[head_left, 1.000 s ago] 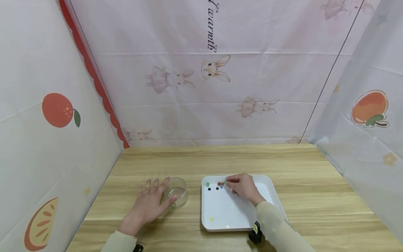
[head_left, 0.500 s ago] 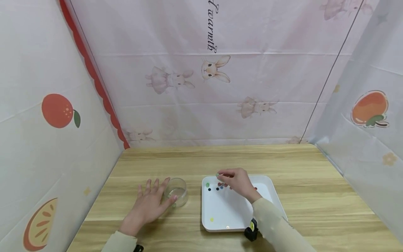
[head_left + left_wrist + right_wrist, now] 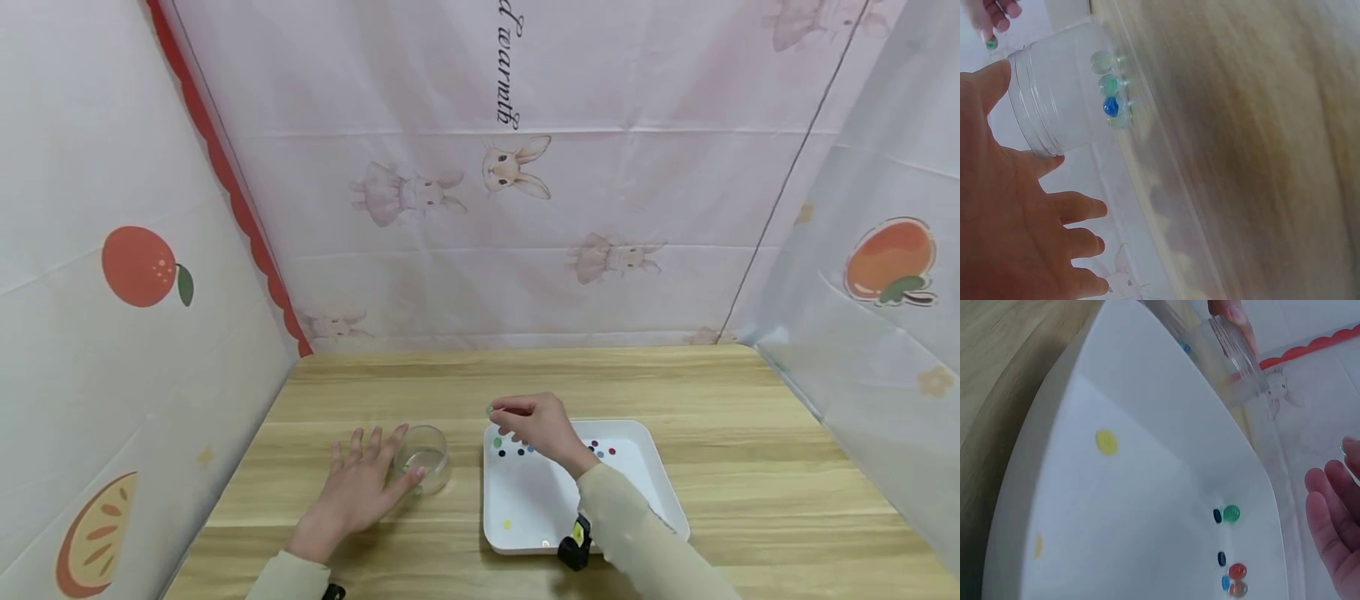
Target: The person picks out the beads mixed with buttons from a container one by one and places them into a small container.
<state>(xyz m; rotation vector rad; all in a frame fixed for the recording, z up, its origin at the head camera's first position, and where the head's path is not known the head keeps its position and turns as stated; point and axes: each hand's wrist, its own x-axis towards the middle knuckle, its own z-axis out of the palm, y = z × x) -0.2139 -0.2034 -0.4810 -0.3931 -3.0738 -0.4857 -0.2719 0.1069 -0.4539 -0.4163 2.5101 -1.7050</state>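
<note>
The right hand point(image 3: 542, 427) pinches a green marble point(image 3: 490, 410), a fingertip grip suiting its smallness, up near the white tray's point(image 3: 532, 500) far left corner; the left hand point(image 3: 352, 493), fingers spread, rests thumb and forefinger against the clear jar point(image 3: 424, 458) on the desk point(image 3: 420, 383), presumably to steady it.

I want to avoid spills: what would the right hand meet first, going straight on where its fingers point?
Probably the clear jar at the left hand: the right hand, pinching a green marble, points roughly toward that jar. Depth is unclear, so it might pass just above.
</note>
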